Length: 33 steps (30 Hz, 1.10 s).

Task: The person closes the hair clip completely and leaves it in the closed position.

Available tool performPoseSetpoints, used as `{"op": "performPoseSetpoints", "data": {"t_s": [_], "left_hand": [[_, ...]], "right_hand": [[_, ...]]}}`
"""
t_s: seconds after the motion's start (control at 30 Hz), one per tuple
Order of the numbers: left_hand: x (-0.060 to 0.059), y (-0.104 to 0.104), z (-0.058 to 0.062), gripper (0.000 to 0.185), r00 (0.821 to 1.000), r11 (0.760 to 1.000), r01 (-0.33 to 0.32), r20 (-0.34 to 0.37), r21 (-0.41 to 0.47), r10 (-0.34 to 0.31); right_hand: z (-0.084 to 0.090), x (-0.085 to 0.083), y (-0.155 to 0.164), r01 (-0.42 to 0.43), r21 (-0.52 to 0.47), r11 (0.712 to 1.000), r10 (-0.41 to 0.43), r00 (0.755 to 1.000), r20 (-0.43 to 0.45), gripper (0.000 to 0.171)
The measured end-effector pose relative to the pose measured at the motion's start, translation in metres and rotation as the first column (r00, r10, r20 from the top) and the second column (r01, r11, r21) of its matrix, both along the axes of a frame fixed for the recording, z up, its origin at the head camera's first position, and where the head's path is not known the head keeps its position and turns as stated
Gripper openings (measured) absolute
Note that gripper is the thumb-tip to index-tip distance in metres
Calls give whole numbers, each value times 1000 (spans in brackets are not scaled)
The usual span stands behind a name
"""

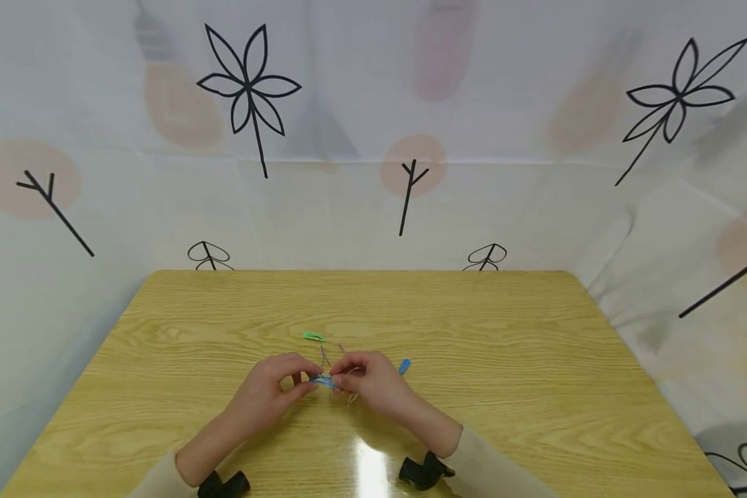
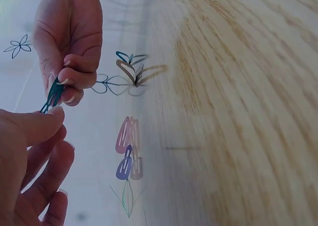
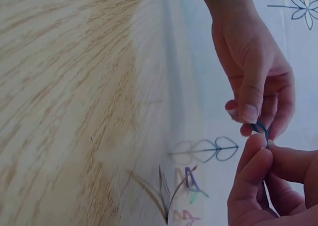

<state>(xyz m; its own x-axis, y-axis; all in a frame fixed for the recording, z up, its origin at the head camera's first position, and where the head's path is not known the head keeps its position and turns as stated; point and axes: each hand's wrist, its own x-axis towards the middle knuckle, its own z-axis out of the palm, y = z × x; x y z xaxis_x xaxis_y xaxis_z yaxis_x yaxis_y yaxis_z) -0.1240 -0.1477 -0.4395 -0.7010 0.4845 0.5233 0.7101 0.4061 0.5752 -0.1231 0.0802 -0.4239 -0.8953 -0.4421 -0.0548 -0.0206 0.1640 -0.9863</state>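
Observation:
Both hands meet over the middle of the wooden table [image 1: 504,332] and pinch a thin blue hair clip [image 1: 322,380] between them. My left hand [image 1: 303,384] holds its left end with thumb and fingers. My right hand [image 1: 339,376] pinches the other end. In the left wrist view the clip [image 2: 51,95] looks teal, hanging from the right hand [image 2: 69,82] just above my left thumb [image 2: 49,117]. In the right wrist view the clip [image 3: 262,128] shows only as a sliver between the left hand [image 3: 253,112] and the right hand [image 3: 258,154].
A green clip [image 1: 314,337] lies just beyond the hands, and another blue clip [image 1: 404,366] lies right of the right hand. Thin pale clips [image 1: 325,355] lie by the hands. A white curtain with printed flowers [image 1: 249,90] surrounds the table.

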Motion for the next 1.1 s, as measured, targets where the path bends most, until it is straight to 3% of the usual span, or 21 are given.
{"op": "performPoseSetpoints", "data": {"t_s": [0.43, 0.67, 0.9, 1.1], "left_hand": [[5, 4, 7, 15, 995, 993, -101, 19, -66, 102], [4, 6, 7, 11, 994, 992, -102, 18, -79, 104], [4, 9, 8, 7, 994, 995, -85, 70, -60, 89], [4, 11, 9, 6, 995, 997, -69, 65, -36, 71]], "right_hand": [[2, 1, 3, 24, 44, 999, -17, 990, -139, 13], [-4, 1, 4, 59, 152, 987, 2, 927, -374, 13], [0, 1, 6, 72, 190, 979, 21, 894, -447, 16], [0, 1, 7, 79, 207, 975, 35, 867, -497, 16]]}}
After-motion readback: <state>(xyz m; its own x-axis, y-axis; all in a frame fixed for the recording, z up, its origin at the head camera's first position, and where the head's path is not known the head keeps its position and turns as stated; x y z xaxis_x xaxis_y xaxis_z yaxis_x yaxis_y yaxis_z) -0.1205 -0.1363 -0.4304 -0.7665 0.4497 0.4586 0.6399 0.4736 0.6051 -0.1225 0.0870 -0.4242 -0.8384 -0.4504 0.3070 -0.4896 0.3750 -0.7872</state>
